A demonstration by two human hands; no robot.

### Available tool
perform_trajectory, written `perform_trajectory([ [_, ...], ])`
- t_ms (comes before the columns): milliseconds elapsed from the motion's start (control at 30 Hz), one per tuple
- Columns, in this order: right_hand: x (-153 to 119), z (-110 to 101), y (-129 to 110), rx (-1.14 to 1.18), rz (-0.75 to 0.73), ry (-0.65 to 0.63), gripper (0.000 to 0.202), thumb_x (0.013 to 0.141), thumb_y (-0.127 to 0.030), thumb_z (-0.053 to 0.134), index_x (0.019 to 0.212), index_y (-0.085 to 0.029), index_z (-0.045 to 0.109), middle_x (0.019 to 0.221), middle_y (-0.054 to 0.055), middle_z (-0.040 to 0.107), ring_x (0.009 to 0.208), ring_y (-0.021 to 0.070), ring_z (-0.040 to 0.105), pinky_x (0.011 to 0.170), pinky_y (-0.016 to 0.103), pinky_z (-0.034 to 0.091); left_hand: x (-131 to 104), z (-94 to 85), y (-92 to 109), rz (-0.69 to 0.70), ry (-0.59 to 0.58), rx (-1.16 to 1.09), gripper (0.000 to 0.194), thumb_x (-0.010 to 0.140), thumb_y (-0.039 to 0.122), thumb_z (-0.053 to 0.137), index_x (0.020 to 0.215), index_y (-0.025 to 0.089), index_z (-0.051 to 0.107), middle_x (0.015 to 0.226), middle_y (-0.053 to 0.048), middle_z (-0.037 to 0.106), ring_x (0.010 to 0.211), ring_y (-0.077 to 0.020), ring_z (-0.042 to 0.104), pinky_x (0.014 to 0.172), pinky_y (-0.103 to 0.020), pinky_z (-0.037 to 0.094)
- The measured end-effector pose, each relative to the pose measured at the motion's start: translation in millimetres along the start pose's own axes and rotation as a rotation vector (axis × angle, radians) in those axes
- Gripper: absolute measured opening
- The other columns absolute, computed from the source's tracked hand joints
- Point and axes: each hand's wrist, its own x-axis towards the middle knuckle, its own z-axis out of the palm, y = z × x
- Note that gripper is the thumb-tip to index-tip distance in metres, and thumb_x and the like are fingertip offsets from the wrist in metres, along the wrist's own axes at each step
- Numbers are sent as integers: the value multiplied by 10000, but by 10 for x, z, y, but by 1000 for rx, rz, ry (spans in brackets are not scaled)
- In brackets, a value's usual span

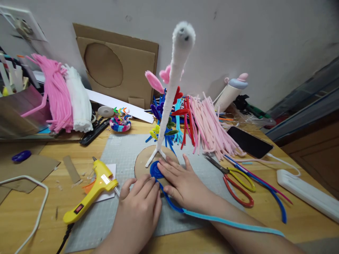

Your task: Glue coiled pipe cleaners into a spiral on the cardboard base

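A dark blue pipe-cleaner spiral (156,170) lies on a round cardboard disc (141,164). My right hand (182,180) rests flat on it with fingers spread. The fingers of my left hand (141,201) are together at the spiral's lower edge, pinching the blue strand. From there the strand runs right and joins a light blue length (225,221) that passes over my right forearm. Rising from the disc is a white fuzzy stem (169,95) with a forked base and a rounded top. Pink, red, blue, green and yellow fuzzy shapes show around and behind it.
A yellow glue gun (102,181) lies left on the grey cutting mat (116,150). Scissors (230,176), a phone (250,142) and a power strip (307,192) are at the right. Pink pipe cleaners (212,127) and cardboard sheets (135,63) stand or lie behind.
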Motion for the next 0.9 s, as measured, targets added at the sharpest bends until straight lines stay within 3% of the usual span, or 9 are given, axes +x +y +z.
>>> perform_trajectory([
  [267, 36, -51, -49, 38, -50, 17, 491, 994, -422, 301, 1462, -280, 262, 1504, 32, 308, 1408, 226, 222, 1092, 616, -100, 16, -3, -13, -1, -3, -30, 202, 864, 161, 489, 916, 204, 680, 968, -20, 740, 963, -221, 639, 897, -402, 304],
  [500, 43, -60, -66, 67, -54, -11, 453, 992, -417, 314, 1431, -306, 333, 1502, 36, 319, 1399, 223, 248, 1082, 615, -120, 29, -19, -14, -81, -56, -82, 201, 834, 154, 505, 914, 218, 678, 1002, -27, 721, 1008, -237, 611, 895, -409, 306],
  [767, 31, -97, -51, 103, -71, -13, 396, 985, -364, 344, 1360, -291, 451, 1491, 51, 350, 1380, 243, 293, 1086, 631, -56, 8, -12, -31, -73, -47, -85, 206, 830, 148, 515, 939, 214, 677, 1030, -29, 720, 1020, -233, 614, 904, -414, 300],
  [900, 33, -61, -78, 12, -106, 43, 393, 982, -404, 353, 1328, -274, 484, 1477, 57, 375, 1380, 236, 291, 1072, 596, -163, 10, -14, -26, -69, -44, -91, 211, 823, 141, 520, 949, 215, 672, 1023, -16, 721, 1016, -227, 616, 903, -411, 297],
])
